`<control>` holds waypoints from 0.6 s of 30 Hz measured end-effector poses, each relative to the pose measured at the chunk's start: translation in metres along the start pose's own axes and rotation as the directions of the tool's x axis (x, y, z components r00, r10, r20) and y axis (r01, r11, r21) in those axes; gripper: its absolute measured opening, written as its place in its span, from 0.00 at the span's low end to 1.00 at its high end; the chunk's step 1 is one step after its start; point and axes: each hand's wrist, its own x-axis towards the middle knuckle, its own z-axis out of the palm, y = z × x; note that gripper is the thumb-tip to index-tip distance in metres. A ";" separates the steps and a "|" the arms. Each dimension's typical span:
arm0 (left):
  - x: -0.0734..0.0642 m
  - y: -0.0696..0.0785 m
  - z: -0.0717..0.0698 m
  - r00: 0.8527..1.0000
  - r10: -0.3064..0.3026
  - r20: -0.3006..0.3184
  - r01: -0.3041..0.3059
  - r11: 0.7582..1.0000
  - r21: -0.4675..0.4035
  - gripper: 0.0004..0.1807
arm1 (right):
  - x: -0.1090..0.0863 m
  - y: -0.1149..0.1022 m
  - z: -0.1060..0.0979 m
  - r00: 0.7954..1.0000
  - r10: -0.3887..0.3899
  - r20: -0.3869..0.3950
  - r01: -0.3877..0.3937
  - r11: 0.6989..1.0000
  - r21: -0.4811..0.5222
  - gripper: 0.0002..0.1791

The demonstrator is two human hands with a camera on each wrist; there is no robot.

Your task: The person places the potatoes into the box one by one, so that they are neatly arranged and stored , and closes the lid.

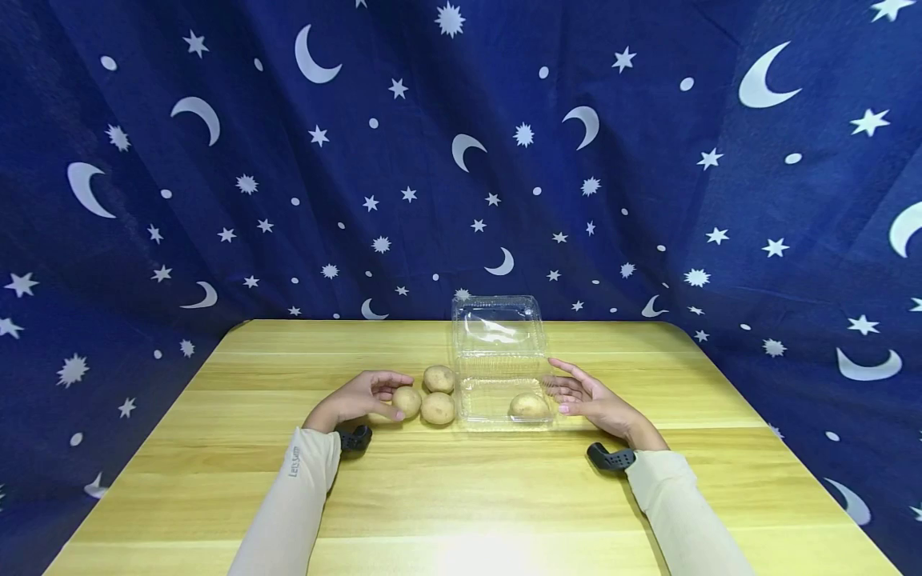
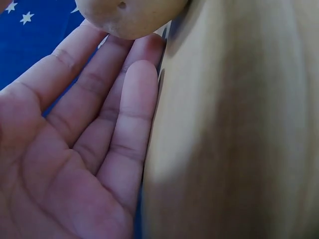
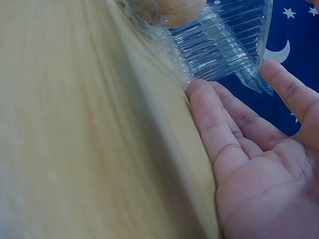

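Note:
My left hand [image 1: 363, 398] holds a pale brown potato [image 1: 406, 402] between thumb and fingers, low at the table. In the left wrist view the potato [image 2: 132, 17] lies against the fingertips, with the thumb out of sight. Two more potatoes, one farther back [image 1: 438, 379] and one nearer [image 1: 438, 409], sit just right of it. A clear plastic clamshell box [image 1: 484, 412] stands with its lid [image 1: 499, 326] raised at the back, and a single potato [image 1: 529, 406] lies inside at the right. Beside the box's right wall rests my right hand [image 1: 594, 404], its fingers extended and fingertips at the plastic.
The wooden table [image 1: 475, 488] reaches back to a dark blue curtain [image 1: 432, 160] printed with white moons and stars. Black wrist devices [image 1: 611, 458] sit at both cuffs, close over the wood.

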 end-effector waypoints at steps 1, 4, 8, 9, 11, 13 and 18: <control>0.000 0.000 0.000 1.000 0.001 0.003 -0.001 1.000 0.000 0.37 | 0.000 0.000 0.000 1.000 0.002 -0.001 -0.002 1.000 0.000 0.47; -0.001 0.000 0.000 1.000 0.005 0.008 -0.005 1.000 0.006 0.37 | 0.000 0.000 0.000 1.000 0.005 -0.004 -0.005 1.000 0.002 0.47; 0.000 0.000 0.000 1.000 0.005 0.006 -0.005 1.000 0.015 0.36 | -0.001 0.000 0.000 1.000 0.005 -0.006 -0.005 1.000 0.004 0.47; -0.001 0.000 0.000 1.000 0.004 0.005 -0.004 1.000 0.017 0.36 | -0.001 -0.001 0.000 1.000 0.006 -0.006 -0.006 1.000 0.006 0.47; -0.001 0.000 0.000 1.000 0.001 0.001 -0.001 1.000 0.022 0.35 | -0.001 -0.001 0.001 1.000 0.005 -0.004 -0.004 1.000 0.007 0.47; -0.001 0.001 0.000 1.000 0.000 0.000 0.000 1.000 0.024 0.35 | -0.001 -0.001 0.001 1.000 0.006 -0.004 -0.006 1.000 0.009 0.47; -0.002 0.001 0.000 1.000 -0.013 -0.014 0.013 1.000 0.028 0.34 | -0.001 -0.001 0.000 1.000 0.009 -0.007 -0.009 1.000 0.007 0.47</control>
